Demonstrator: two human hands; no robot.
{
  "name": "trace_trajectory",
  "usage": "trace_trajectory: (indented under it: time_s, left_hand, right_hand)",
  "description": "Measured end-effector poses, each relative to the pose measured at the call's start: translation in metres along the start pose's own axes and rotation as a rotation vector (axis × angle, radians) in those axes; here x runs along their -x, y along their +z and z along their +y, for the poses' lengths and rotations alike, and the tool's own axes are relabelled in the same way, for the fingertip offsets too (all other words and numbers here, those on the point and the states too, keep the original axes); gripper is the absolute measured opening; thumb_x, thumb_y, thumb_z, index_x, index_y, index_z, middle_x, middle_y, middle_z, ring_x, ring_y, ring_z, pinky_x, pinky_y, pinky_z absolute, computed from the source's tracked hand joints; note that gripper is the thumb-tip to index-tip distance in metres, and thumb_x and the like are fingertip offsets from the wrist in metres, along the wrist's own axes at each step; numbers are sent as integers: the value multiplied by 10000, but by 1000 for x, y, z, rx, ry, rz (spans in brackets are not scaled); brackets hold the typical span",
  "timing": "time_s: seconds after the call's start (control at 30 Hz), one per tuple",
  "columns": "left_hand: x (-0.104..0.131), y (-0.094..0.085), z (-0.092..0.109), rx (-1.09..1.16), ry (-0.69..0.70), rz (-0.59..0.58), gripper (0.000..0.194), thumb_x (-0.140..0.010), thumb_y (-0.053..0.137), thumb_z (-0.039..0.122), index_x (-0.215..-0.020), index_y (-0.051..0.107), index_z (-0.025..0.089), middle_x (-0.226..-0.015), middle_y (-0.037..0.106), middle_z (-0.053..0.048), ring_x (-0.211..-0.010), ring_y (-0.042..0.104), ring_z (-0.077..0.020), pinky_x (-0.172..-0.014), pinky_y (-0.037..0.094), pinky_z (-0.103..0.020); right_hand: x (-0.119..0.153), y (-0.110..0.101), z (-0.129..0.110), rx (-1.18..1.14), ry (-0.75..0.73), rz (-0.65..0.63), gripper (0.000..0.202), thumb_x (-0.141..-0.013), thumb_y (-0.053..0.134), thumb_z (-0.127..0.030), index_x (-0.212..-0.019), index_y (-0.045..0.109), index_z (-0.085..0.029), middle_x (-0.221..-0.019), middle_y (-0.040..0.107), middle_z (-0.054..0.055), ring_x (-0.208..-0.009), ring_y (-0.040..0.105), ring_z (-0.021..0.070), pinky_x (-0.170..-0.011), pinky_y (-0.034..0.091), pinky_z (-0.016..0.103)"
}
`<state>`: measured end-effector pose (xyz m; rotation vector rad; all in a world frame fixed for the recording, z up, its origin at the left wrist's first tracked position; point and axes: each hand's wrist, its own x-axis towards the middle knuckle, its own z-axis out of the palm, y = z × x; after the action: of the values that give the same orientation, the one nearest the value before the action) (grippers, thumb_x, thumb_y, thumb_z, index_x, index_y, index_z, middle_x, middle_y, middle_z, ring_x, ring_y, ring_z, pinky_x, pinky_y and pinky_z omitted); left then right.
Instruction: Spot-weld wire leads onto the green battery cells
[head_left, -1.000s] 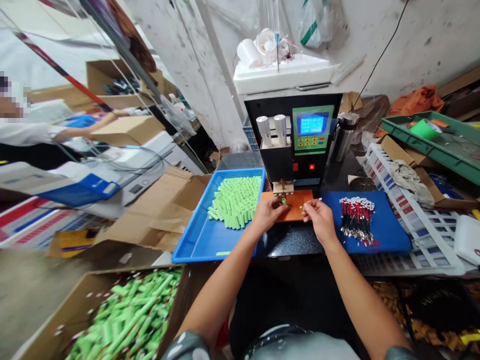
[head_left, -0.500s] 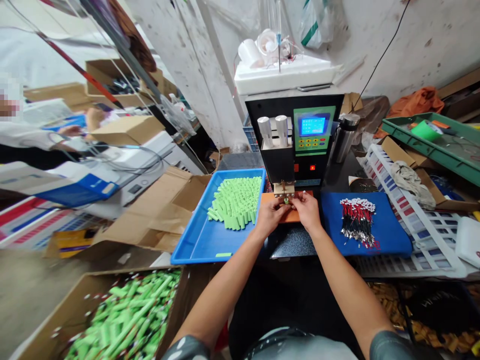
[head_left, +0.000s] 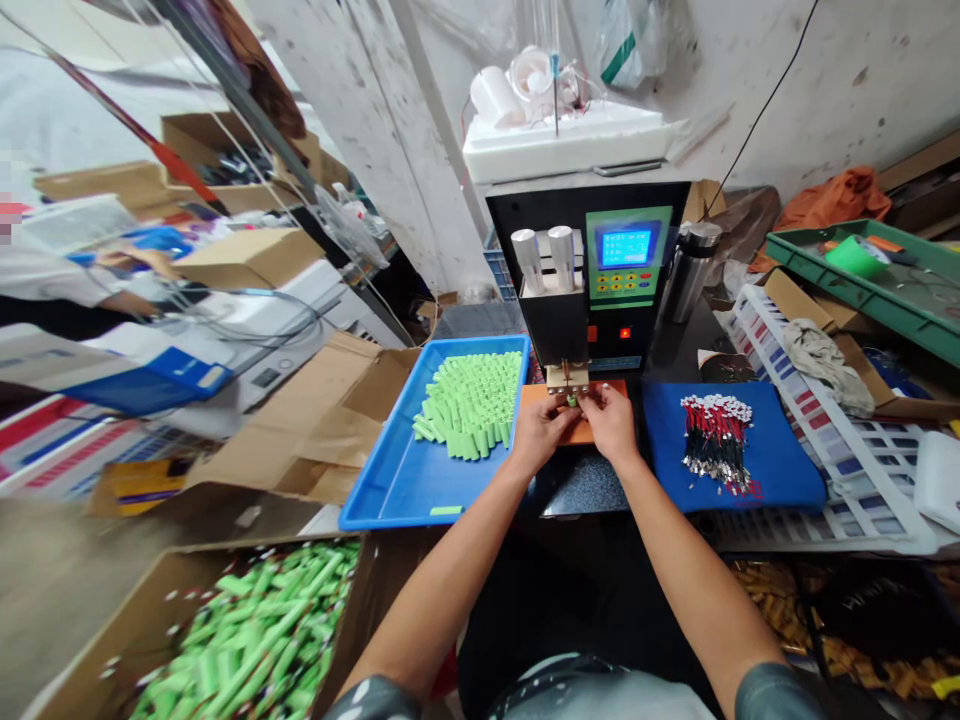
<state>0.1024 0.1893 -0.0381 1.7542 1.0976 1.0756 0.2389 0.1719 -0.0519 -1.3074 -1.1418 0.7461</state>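
Note:
Both hands meet under the head of a black machine (head_left: 551,335) with a lit blue screen. My left hand (head_left: 538,428) is closed on a small green cylinder (head_left: 572,400), seen end-on beneath the machine's tips. From the other side my right hand (head_left: 611,425) pinches at the same spot, its fingertips by the cylinder; what exactly it grips is too small to tell. An orange block (head_left: 577,432) lies under the hands. Left of them, a blue tray (head_left: 390,490) holds many green cylinders (head_left: 472,400). On a blue cloth (head_left: 787,470) at the right lies a bundle of red and black wires (head_left: 716,435).
A cardboard box (head_left: 97,640) of green wired pieces stands at the lower left. A steel flask (head_left: 690,265) is right of the machine, near a white basket (head_left: 862,480) and a green tray (head_left: 900,290). Another person's arm (head_left: 112,290) shows at the far left.
My hands remain under the machine head, with the right fingers slightly closer in. The view has shifted a little. At the far left, the other person's hands have moved.

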Motion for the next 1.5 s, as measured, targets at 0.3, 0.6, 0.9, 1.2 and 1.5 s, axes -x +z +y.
trace_trajectory:
  time_s: [0.3,0.6,0.9,1.2,1.5]
  left_hand:
    - [0,-1,0,-24,-2,10,257,-801,683,310,-995,774,166,-739,735,-2,-635,607,-136,-641,475,-231]
    - [0,-1,1,-32,-39,11,254,-800,688,304,-1001,770,171,-790,747,-7,-655,614,-144,-646,471,-238]
    - [0,-1,1,-78,-29,12,243,-810,674,303,-989,773,171,-738,729,0,-621,586,-136,-603,439,-231]
    - [1,0,-4,-121,-49,6,282,-815,674,349,-1006,766,164,-796,744,-30,-629,581,-132,-622,433,-236]
    - [10,-1,15,21,-95,-67,267,-775,694,394,-819,747,136,-652,672,-18,-549,531,-116,-522,400,-222]
  right_hand:
    - [0,1,2,17,0,4,223,-836,613,-405,-868,696,-201,-841,745,68,-848,694,245,-745,549,345]
    - [1,0,0,-32,24,-6,212,-829,632,-411,-855,695,-210,-864,744,69,-846,688,247,-754,545,354]
    - [2,-1,0,-53,54,-12,214,-815,656,-424,-837,687,-213,-854,739,73,-862,689,256,-735,546,347]
    - [1,-5,-3,-117,104,-60,275,-787,671,-473,-819,652,-200,-801,709,51,-784,677,216,-726,561,341]
    - [38,-34,-14,-354,227,-26,461,-698,762,-511,-976,619,-172,-892,676,52,-782,693,183,-704,603,326]
